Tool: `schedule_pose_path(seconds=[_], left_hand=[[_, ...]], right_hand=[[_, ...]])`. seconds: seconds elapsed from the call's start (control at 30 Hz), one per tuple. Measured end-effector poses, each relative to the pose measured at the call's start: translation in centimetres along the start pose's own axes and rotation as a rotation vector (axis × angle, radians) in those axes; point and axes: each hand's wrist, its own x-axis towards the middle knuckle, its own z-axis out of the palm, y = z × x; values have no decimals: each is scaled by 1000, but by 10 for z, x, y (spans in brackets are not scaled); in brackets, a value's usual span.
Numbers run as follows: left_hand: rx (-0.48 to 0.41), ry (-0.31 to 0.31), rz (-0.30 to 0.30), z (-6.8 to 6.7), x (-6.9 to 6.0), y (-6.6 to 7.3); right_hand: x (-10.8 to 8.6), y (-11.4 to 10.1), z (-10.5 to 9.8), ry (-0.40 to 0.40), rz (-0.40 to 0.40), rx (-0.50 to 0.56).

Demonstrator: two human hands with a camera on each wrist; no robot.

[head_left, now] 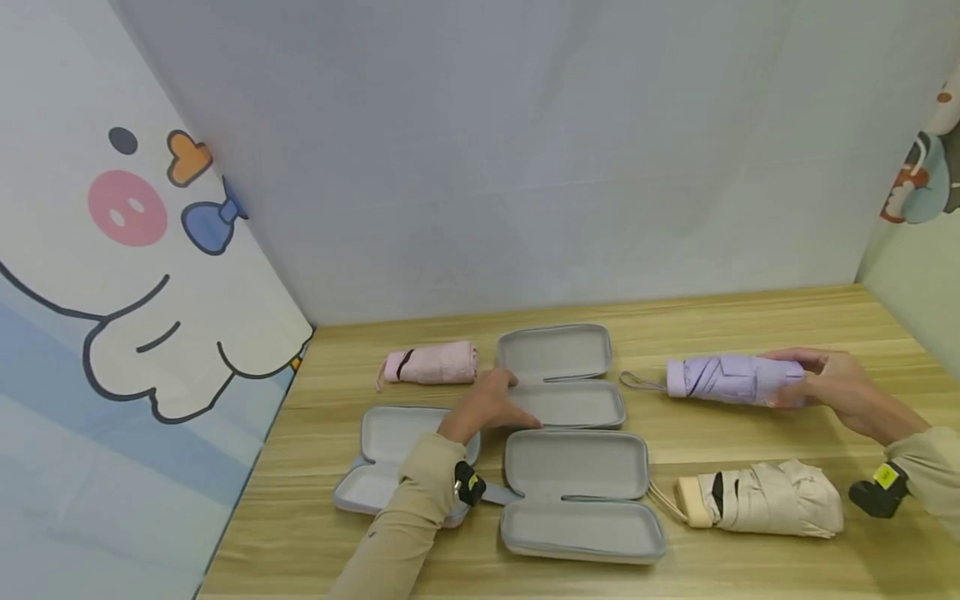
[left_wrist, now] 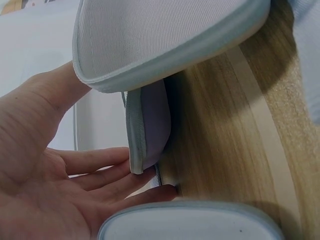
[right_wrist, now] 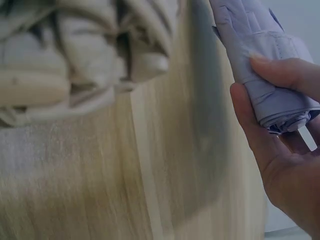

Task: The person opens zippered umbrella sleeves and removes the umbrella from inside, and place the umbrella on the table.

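Observation:
My right hand grips a folded lavender umbrella by its right end, above the table. In the right wrist view, the thumb and fingers lie around the rolled fabric of the umbrella. My left hand holds the left end of the far hard case, which lies open with a pale grey lining. In the left wrist view, its fingers touch the case's lavender end; the thumb's tip is hidden behind the nearer case.
Another open case stands in front, and one more is partly behind my left forearm. A folded pink umbrella lies at back left. A beige umbrella lies at front right. A pale wall bounds the wooden table.

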Motion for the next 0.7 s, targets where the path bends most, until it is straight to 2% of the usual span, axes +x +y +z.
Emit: schedule_pose_path(seconds=[0.17, 0.27, 0.4, 0.53, 0.7], left_hand=[[4, -9, -8, 0, 0, 1], [-2, -14, -3, -1, 0, 1], [-1, -18, 4, -1, 0, 0], [4, -21, -1, -2, 0, -1], [1, -31, -8, -2, -1, 0]], right_hand=[[6, 7, 3, -58, 14, 29], [10, 8, 5, -87, 10, 10], [16, 5, 8, -123, -34, -98], [21, -3, 15, -203, -87, -168], [26, -12, 26, -265, -103, -226]])
